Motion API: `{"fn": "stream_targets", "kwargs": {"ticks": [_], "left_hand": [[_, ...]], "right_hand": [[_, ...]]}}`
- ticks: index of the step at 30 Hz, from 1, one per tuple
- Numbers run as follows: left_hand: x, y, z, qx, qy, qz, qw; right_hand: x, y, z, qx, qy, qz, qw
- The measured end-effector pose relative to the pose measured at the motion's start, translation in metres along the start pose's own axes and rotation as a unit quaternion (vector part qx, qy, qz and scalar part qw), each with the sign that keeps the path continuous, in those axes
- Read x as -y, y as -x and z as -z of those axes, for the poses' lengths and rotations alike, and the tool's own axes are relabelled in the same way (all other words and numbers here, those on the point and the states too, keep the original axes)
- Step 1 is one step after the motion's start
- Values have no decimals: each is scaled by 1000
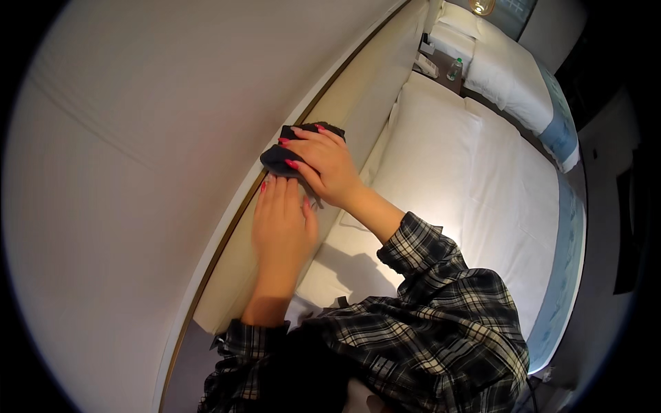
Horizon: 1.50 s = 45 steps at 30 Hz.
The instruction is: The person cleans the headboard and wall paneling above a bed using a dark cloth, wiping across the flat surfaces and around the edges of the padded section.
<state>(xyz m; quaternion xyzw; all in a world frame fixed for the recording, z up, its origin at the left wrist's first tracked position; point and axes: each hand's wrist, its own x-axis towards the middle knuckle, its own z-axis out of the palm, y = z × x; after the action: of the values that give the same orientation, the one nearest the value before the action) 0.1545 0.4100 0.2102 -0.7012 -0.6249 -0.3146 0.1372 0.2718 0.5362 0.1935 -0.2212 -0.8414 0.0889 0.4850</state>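
Note:
A dark folded cloth [279, 161] lies on the top edge of a cream padded headboard [356, 85], beside the wall. My right hand [328, 168] rests over the cloth, its fingers spread across it and its thumb pressed on the near fold. Just below it, my left hand [281, 214] lies palm down with fingers nearly straight, the fingertips at the cloth's lower edge. Whether those fingertips press on the cloth or only on the headboard, I cannot tell. The underside of the cloth is hidden.
A bed with white pillows [434, 118] and a blue runner [560, 258] stands right of the headboard. Beyond it, a nightstand [446, 85] holds a telephone [427, 66] and a green-capped bottle [454, 69]. A second bed [508, 67] is farther off. The wall [129, 180] fills the left side.

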Motion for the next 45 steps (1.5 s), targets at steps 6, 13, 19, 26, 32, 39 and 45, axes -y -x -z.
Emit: {"fn": "stream_targets", "kwargs": {"ticks": [6,13,19,26,32,39,45], "left_hand": [[-11,20,34,6,38,19,999],[-13,43,47,32,0,20,999],[-27,29,50,31,-19,-5,999],[-32,5,53,26,9,10,1000],[-39,6,53,-5,61,67,996],[-51,-5,58,2,53,77,996],[-59,-20,59,-3,66,54,996]], "right_hand": [[-12,0,18,-6,49,54,997],[-93,-29,50,-76,84,28,993],[-84,-28,46,-139,65,-4,988],[43,19,3,-93,-69,9,993],[-18,7,22,-105,47,156,981],[-121,-51,68,-263,-50,40,963],[-9,12,25,-250,-113,-89,958]]}}
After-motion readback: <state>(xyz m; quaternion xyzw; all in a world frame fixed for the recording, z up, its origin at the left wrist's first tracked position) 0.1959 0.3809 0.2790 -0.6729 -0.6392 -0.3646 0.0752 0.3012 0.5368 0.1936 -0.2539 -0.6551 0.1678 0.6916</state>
